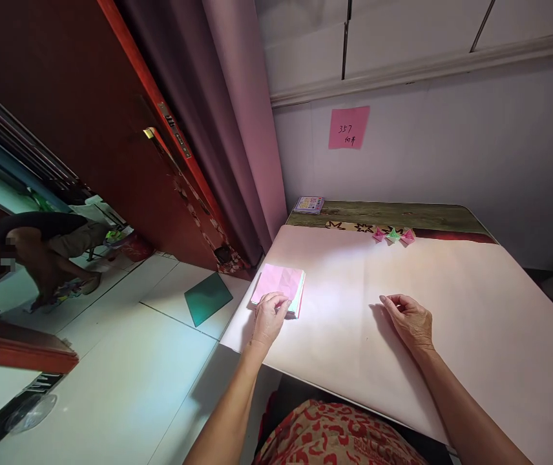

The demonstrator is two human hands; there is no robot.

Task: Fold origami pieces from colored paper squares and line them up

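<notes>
Near the frame's centre, my left hand (269, 316) rests fingertips on the near edge of a stack of coloured paper sheets (279, 287), pink on top, gripping nothing. Right of it my right hand (408, 318) lies loosely curled and empty on the pale table (451, 310). Three small folded paper pieces (393, 235) sit toward the upper middle.
</notes>
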